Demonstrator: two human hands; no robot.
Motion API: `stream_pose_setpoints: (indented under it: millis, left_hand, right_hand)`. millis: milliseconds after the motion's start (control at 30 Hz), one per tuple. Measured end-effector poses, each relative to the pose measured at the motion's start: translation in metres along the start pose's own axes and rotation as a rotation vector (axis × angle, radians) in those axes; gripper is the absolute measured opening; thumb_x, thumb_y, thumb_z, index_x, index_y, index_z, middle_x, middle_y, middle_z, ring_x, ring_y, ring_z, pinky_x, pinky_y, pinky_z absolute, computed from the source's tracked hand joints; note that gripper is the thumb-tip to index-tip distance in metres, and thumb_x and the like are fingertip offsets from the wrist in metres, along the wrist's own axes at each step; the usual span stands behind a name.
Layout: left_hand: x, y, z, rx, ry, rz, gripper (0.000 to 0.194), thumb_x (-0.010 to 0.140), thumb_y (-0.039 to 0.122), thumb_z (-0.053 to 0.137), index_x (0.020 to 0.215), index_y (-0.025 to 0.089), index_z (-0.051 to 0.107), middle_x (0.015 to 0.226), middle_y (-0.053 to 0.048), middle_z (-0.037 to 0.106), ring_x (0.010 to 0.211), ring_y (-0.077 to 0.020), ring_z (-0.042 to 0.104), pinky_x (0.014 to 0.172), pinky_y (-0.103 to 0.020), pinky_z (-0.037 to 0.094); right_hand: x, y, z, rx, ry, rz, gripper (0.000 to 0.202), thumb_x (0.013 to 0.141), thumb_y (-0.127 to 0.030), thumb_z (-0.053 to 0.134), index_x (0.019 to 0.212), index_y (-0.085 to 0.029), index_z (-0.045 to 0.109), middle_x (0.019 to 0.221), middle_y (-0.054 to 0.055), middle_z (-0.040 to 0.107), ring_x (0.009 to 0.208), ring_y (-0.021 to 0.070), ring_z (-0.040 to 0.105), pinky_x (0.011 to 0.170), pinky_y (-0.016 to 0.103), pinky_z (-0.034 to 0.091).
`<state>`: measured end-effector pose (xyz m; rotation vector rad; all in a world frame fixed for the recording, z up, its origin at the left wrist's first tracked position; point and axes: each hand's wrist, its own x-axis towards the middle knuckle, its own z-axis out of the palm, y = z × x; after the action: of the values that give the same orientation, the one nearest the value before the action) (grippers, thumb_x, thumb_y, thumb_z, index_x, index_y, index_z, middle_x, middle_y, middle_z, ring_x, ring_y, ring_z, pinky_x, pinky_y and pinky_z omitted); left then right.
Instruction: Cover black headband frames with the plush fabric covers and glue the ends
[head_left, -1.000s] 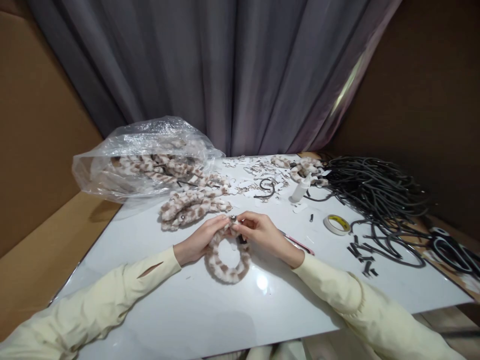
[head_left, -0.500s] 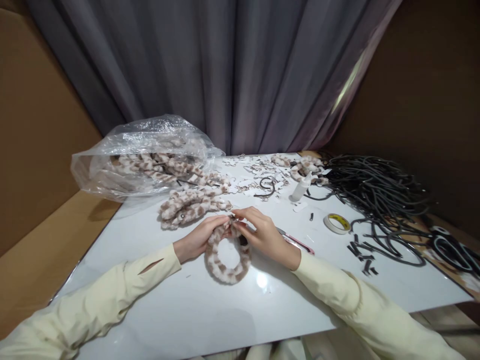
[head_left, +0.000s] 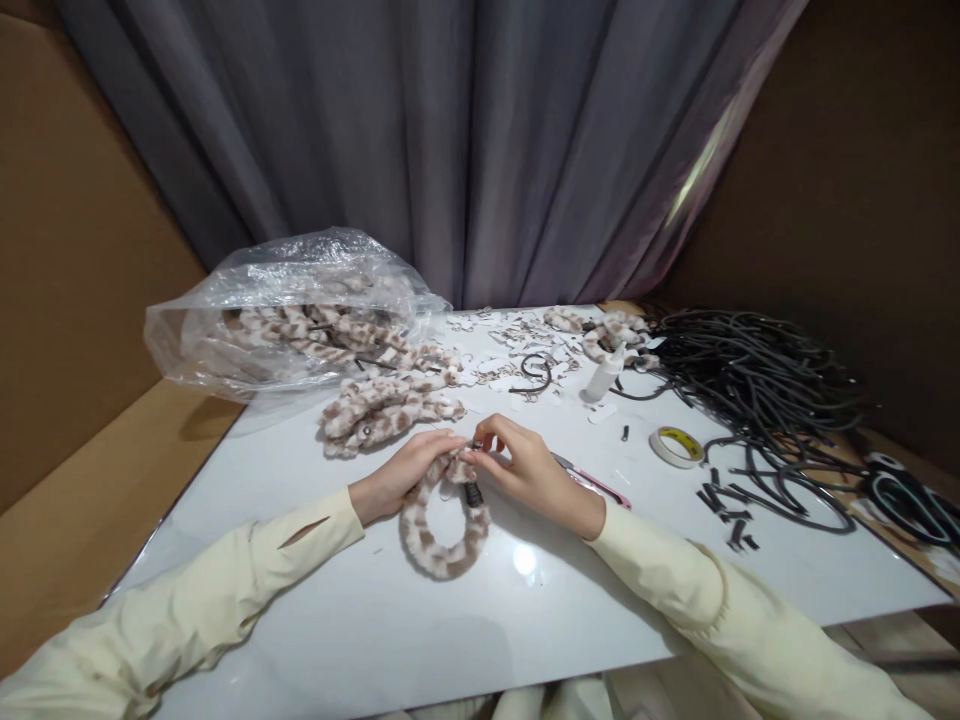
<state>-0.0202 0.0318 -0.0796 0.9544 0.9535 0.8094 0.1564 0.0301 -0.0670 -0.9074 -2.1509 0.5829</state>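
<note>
A brown-and-white plush fur tube (head_left: 442, 562), bent into a loop, hangs from my hands over the white table (head_left: 315, 600). Its upper part is gripped between the thumb and fingers of my left hand (head_left: 411, 468). With thumb and forefinger, my right hand (head_left: 534, 478) pinches the tip of the tube at the top of the loop; the fingertips partly hide it. A short black section (head_left: 473, 494) shows on the loop's right side. Left of and beyond my hands lies a bundle of similar plush tubes (head_left: 386, 415). The pink-handled cutter (head_left: 592, 482) rests just behind my right wrist.
A clear plastic bag (head_left: 300, 270) with plush tubes stands back left. Scraps (head_left: 502, 350) litter the far middle. Toward the right are a white bottle (head_left: 602, 376), a tape roll (head_left: 676, 447), short black pieces (head_left: 724, 505) and a heap of black tubing (head_left: 757, 370).
The plush loop has shifted slightly left and turned, bringing its black section into clearer view. My right fingertips have moved a little right and curled more.
</note>
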Motion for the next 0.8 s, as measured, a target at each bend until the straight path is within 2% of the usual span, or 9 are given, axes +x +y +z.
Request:
stream_pose_setpoints:
  millis: [133,233,333,467,567,700,800]
  left_hand:
    - [0.001,0.0,0.0,-0.084,0.005,0.025,0.019,0.072,0.031,0.068,0.071,0.015,0.057,0.062,0.004,0.056,0.057,-0.0083,0.052,0.055,-0.017,0.04]
    - [0.001,0.001,-0.001,-0.151,-0.046,0.048,0.017,0.073,0.029,0.068,0.074,0.015,0.059,0.067,0.002,0.057,0.061,-0.0087,0.053,0.059,-0.017,0.042]
    - [0.002,0.001,-0.002,-0.188,-0.091,0.069,0.016,0.074,0.027,0.068,0.075,0.013,0.06,0.071,0.0,0.059,0.066,-0.0102,0.056,0.065,-0.019,0.044]
    - [0.003,0.001,-0.004,-0.227,-0.092,0.107,0.011,0.073,0.021,0.067,0.078,0.013,0.062,0.075,-0.002,0.06,0.07,-0.0109,0.057,0.07,-0.02,0.045]
    - [0.005,0.004,-0.007,-0.266,-0.099,0.073,0.015,0.072,0.026,0.067,0.079,0.013,0.063,0.074,-0.003,0.062,0.069,-0.0131,0.058,0.07,-0.023,0.047]
    - [0.007,0.011,-0.012,-0.093,-0.361,-0.121,0.039,0.079,0.05,0.055,0.078,0.011,0.062,0.071,-0.007,0.064,0.064,-0.0173,0.06,0.068,-0.029,0.048]
    - [0.008,0.014,-0.017,0.05,-0.48,-0.157,0.031,0.079,0.043,0.059,0.085,0.012,0.06,0.073,-0.006,0.064,0.063,-0.0146,0.059,0.066,-0.027,0.045]
  right_hand:
    - [0.0,0.002,0.001,0.041,0.033,0.071,0.014,0.086,-0.03,0.052,0.085,-0.019,0.044,0.077,0.001,0.054,0.068,0.0125,0.051,0.061,0.024,0.042]
    - [0.001,0.006,0.001,0.097,0.022,0.127,0.026,0.083,-0.033,0.057,0.1,-0.019,0.044,0.086,0.002,0.056,0.073,0.0129,0.055,0.063,0.025,0.044]
    - [0.001,0.012,0.002,0.099,-0.001,0.16,0.029,0.08,-0.032,0.061,0.102,-0.019,0.048,0.089,0.003,0.059,0.074,0.0133,0.057,0.063,0.024,0.045]
    - [0.001,0.016,-0.001,-0.009,0.023,0.035,0.012,0.084,-0.02,0.054,0.096,-0.018,0.055,0.087,0.004,0.063,0.077,0.0145,0.059,0.067,0.025,0.046]
    - [0.001,0.018,-0.003,-0.17,0.048,-0.13,0.014,0.086,-0.016,0.048,0.096,-0.017,0.058,0.09,0.008,0.064,0.082,0.0177,0.058,0.072,0.03,0.045]
    - [-0.001,0.015,-0.001,-0.354,0.031,-0.296,0.019,0.086,-0.013,0.044,0.095,-0.016,0.061,0.089,0.011,0.063,0.079,0.0197,0.056,0.071,0.034,0.044]
    - [0.001,0.008,-0.003,-0.188,-0.026,-0.21,0.018,0.085,-0.013,0.046,0.099,-0.016,0.059,0.09,0.01,0.063,0.083,0.0187,0.056,0.074,0.033,0.046]
